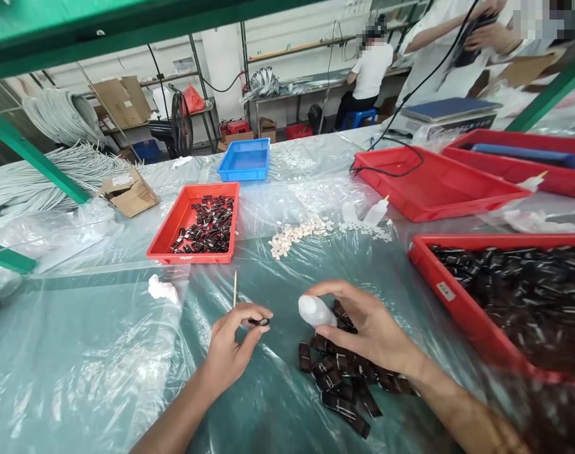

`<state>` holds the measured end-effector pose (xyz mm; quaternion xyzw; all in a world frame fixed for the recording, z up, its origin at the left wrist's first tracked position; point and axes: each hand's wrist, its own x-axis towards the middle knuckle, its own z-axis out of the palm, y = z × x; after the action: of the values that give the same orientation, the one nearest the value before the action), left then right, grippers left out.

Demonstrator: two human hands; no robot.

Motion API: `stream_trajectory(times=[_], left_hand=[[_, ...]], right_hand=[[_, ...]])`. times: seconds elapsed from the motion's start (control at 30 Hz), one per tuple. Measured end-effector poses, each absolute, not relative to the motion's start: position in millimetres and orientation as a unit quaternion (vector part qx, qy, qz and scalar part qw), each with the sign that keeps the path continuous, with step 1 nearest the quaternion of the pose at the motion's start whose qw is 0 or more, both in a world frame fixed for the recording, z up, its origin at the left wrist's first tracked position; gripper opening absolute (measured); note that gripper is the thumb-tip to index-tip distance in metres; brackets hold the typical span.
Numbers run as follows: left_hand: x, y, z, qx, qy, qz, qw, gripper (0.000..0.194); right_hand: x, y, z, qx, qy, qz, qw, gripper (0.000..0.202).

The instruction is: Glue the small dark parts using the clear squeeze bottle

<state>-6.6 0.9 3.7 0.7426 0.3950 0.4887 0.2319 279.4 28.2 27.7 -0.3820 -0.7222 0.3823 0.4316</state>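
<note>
My left hand pinches a small black plastic piece between thumb and fingertips. A thin wooden stick points up from behind its fingers; its lower end is hidden. My right hand is closed round a whitish translucent squeeze bottle, tipped with its rounded end toward my left hand; the fingers cover its other end. Under and beside the right hand lies a loose pile of glossy black pieces on the plastic-covered table. The two hands are apart.
A red tray of black pieces stands ahead left, a fuller red tray at right. Small white pieces lie ahead, near another squeeze bottle. Crumpled white tissue is at left. A blue tray stands farther back.
</note>
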Motion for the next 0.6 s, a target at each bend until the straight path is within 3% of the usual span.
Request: stream_trajectory(times=[0.1,0.27,0.4,0.43,0.53,0.6], left_hand=[[-6.7,-1.5,-6.5,0.732,0.422,0.469,0.259,0.009],[-8.1,0.8,-22.0,0.740,0.421,0.456,0.258,0.013],[-10.7,6.6,-22.7,0.734,0.430,0.466,0.244,0.016],[-11.1,8.2,-22.7,0.732,0.429,0.471,0.241,0.015],[-11.4,12.6,-24.5,0.725,0.426,0.484,0.242,0.013],[-11.5,14.8,-26.7,0.718,0.426,0.490,0.250,0.012]], right_hand=[[272.6,38.5,11.8,-0.424,-0.714,0.380,0.408,0.055],[258.5,48.0,-5.1,-0.426,-0.742,0.349,0.382,0.052],[271.0,55.0,10.2,-0.374,-0.793,0.355,0.324,0.074],[274.2,59.1,17.9,-0.361,-0.810,0.337,0.317,0.072],[271.0,77.6,43.2,-0.373,-0.834,0.202,0.354,0.031],[258.3,91.4,58.8,-0.407,-0.820,0.111,0.387,0.027]])
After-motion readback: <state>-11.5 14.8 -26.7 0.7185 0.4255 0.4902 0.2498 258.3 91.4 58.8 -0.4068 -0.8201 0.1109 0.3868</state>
